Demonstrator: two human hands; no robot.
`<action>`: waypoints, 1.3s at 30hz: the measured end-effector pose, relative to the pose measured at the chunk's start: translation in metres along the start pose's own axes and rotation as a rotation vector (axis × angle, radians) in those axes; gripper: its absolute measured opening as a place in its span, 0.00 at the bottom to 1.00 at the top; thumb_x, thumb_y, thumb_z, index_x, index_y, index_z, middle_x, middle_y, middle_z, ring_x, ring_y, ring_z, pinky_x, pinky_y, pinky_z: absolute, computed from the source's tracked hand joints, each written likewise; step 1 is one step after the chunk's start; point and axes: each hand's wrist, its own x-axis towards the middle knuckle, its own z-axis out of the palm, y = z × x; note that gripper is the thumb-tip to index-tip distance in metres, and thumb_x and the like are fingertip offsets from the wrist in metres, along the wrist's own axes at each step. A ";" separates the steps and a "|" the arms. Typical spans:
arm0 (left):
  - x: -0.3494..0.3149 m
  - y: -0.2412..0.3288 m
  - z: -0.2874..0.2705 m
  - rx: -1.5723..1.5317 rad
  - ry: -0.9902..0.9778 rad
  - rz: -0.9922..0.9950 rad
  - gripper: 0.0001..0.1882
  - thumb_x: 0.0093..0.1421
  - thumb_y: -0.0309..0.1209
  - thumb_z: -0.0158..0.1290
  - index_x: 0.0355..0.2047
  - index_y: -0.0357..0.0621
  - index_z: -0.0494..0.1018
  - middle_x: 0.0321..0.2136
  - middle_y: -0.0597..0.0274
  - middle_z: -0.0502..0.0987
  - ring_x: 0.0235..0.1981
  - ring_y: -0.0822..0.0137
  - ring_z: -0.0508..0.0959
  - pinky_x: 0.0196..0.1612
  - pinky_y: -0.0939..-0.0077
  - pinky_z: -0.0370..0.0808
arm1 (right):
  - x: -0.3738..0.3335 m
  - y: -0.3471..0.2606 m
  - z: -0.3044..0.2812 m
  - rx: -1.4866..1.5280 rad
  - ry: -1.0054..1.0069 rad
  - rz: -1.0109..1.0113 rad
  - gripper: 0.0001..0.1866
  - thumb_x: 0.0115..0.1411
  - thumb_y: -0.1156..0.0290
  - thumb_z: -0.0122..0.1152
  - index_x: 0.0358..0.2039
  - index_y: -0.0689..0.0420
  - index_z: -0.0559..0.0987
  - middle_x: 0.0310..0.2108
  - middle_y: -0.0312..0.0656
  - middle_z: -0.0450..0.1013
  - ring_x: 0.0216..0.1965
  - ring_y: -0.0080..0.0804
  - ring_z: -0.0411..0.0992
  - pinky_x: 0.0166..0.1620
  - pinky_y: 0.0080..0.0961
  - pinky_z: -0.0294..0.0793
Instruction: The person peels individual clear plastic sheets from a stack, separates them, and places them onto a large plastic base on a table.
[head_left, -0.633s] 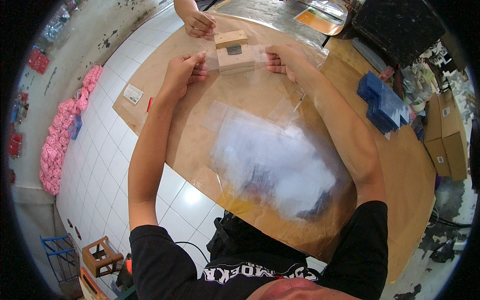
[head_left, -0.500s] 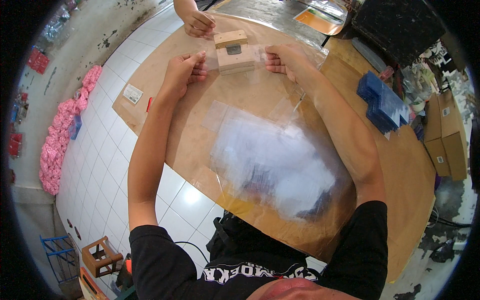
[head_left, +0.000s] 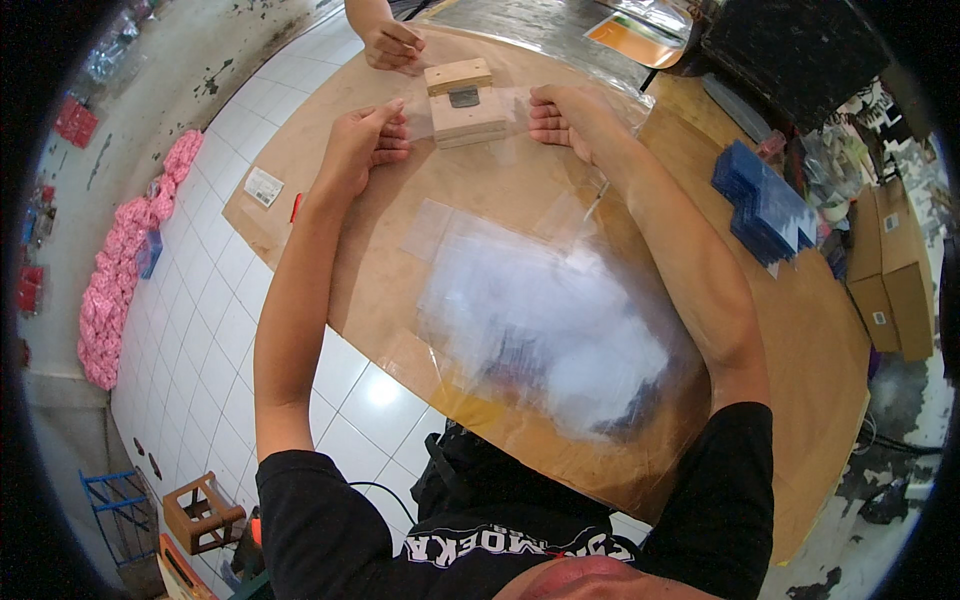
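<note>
A pale wooden block jig (head_left: 468, 118) with a raised back bar and a small dark metal plate (head_left: 464, 97) stands on the far part of the table. A clear plastic sheet (head_left: 515, 108) passes across it, its outline faint. On the left side my left hand (head_left: 372, 145) pinches one end of the sheet, thumb against curled fingers. To the jig's right, my right hand (head_left: 568, 122) pinches the other end. Nearer me lies a loose pile of clear plastic sheets (head_left: 540, 325), between my forearms.
Beyond my left hand, another person's hand (head_left: 393, 46) is at the table's far edge. Stacked blue-tinted plastic pieces (head_left: 765, 205) lie at right, near cardboard boxes (head_left: 900, 265). A white label (head_left: 264, 187) sits at the table's left edge. A wooden stool (head_left: 203, 512) stands lower left.
My left hand has shifted very slightly left and up. My right hand stays nearly in place, and the other person's hand has edged slightly left.
</note>
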 end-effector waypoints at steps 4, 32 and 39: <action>0.000 0.000 0.000 0.002 -0.002 0.010 0.16 0.57 0.40 0.55 0.29 0.35 0.73 0.22 0.61 0.73 0.18 0.73 0.73 0.22 0.84 0.75 | -0.001 -0.001 0.001 -0.012 0.010 -0.003 0.09 0.55 0.70 0.58 0.29 0.64 0.73 0.26 0.41 0.69 0.24 0.28 0.72 0.29 0.21 0.77; -0.004 0.000 0.002 -0.012 -0.016 0.028 0.11 0.57 0.35 0.54 0.27 0.39 0.73 0.20 0.63 0.73 0.18 0.74 0.73 0.22 0.84 0.75 | -0.001 0.001 0.003 -0.006 0.056 -0.016 0.08 0.56 0.72 0.57 0.29 0.65 0.73 0.25 0.41 0.69 0.23 0.29 0.71 0.29 0.22 0.77; -0.005 0.001 0.001 -0.004 -0.035 0.038 0.11 0.57 0.35 0.53 0.26 0.39 0.73 0.20 0.62 0.73 0.18 0.75 0.73 0.22 0.84 0.75 | -0.002 0.000 0.006 -0.007 0.069 -0.006 0.08 0.57 0.72 0.56 0.29 0.66 0.73 0.25 0.42 0.70 0.23 0.30 0.72 0.29 0.22 0.78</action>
